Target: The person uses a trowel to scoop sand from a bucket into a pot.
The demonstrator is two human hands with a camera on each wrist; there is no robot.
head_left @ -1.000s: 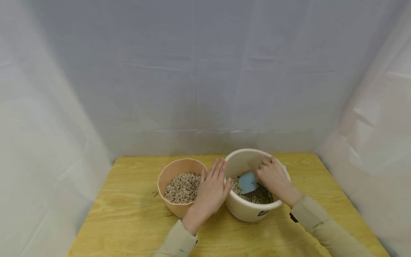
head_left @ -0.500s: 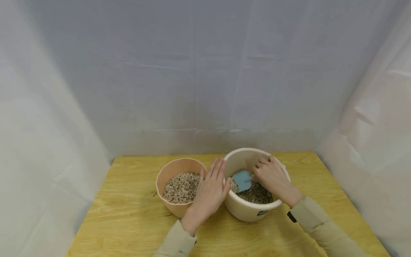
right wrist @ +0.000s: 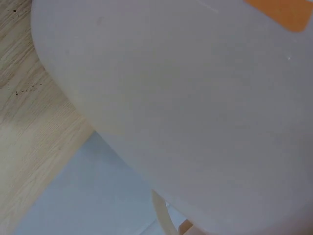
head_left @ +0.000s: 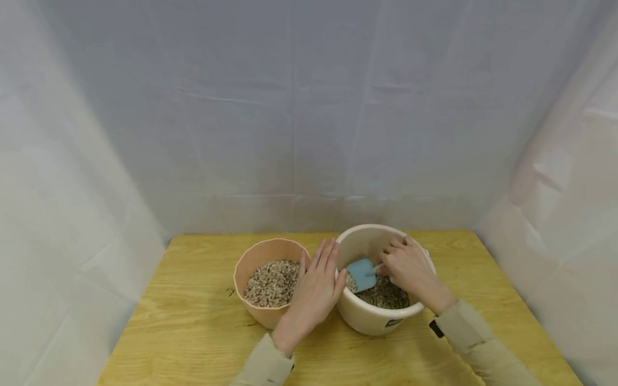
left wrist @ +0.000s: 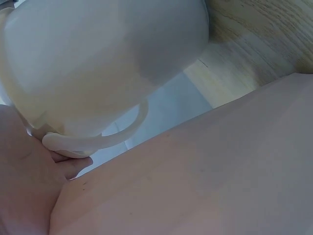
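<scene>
Two bowls on the table (head_left: pixel 193 321), side by side and almost touching: pink bowl (head_left: pixel 251 257) on my left, cream bowl (head_left: pixel 372 321) on my right, both holding gravel (head_left: pixel 270 284). One scoop (head_left: pixel 362 272): small, light blue blade, thin pale shaft, sitting inside the cream bowl over its gravel, at the left part near the rim. My right hand (head_left: pixel 410 271) is inside the cream bowl, fingers curled round the scoop's handle; handle itself is hidden under the fingers. My left hand (head_left: pixel 316 289) lies flat with fingers straight, in the gap between the bowls, palm against the cream bowl's outer wall, thumb over its rim, gripping nothing. Versus 1 s ago: blade has gone left across the cream bowl, from about the middle to close by my left thumb, and sits a bit higher on the gravel; right hand shifted left with it. Left hand and both bowls unchanged. Left wrist view shows the cream bowl's (left wrist: pixel 98 63) underside and a loop handle, pink bowl wall (left wrist: pixel 205 176) filling the foreground. Right wrist view is mostly cream wall (right wrist: pixel 195 98), too close for detail. Count: 2 bowls, 1 scoop, 2 hands.
</scene>
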